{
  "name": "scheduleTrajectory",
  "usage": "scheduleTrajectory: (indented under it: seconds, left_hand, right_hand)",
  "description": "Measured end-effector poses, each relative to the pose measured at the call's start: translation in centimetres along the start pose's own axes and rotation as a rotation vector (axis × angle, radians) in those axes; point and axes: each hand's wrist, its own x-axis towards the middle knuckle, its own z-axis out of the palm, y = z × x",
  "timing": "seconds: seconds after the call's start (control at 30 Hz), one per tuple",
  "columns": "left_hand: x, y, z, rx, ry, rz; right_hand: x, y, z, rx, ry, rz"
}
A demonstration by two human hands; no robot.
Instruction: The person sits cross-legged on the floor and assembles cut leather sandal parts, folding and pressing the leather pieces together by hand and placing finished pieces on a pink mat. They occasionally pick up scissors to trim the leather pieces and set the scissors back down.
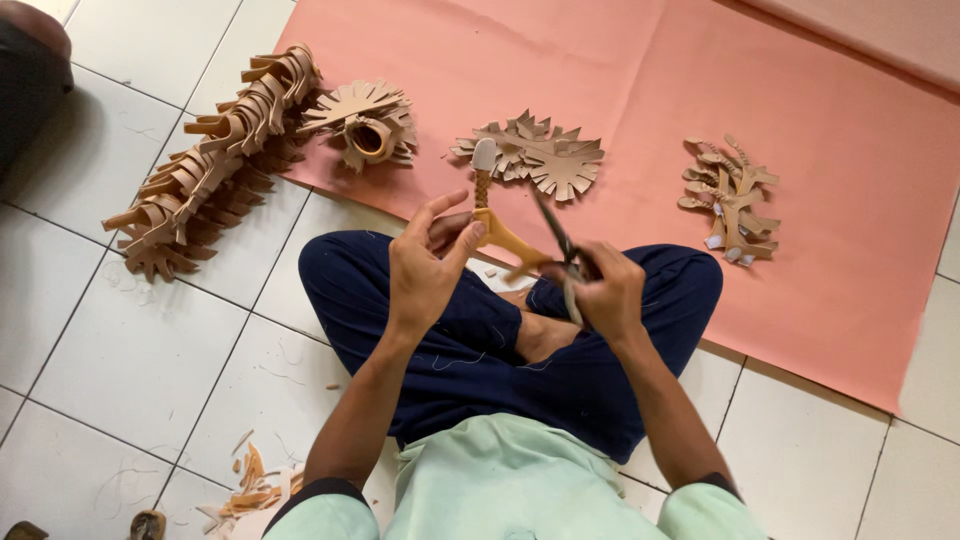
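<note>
Strap piece pinched in left hand, held up clear of lap so scissors, gripped by right hand, can trim its edge.

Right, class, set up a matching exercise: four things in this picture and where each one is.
1. scissors
2. tan strap piece
3. long row of folded pieces
4. offcuts

a. white tiles, upper left
b. right hand
c. tiles beside the left elbow
d. left hand

Pairs: 1-b, 2-d, 3-a, 4-c
</note>
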Motion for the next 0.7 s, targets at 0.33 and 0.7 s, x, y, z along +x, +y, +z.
scheduleTrajectory:
  seconds: [0.33,0.7]
  left_hand:
    - [3.1,-8.4,0.0,-1.208,-0.305,-0.432]
    - [3.4,-9.9,4.2,-0.905,-0.393,-0.63]
  right_hand:
    - [3.2,3.5,12.5,-0.079,-0.303,0.018]
    - [5.7,-0.2,3.2,0.753,-0.283,0.199]
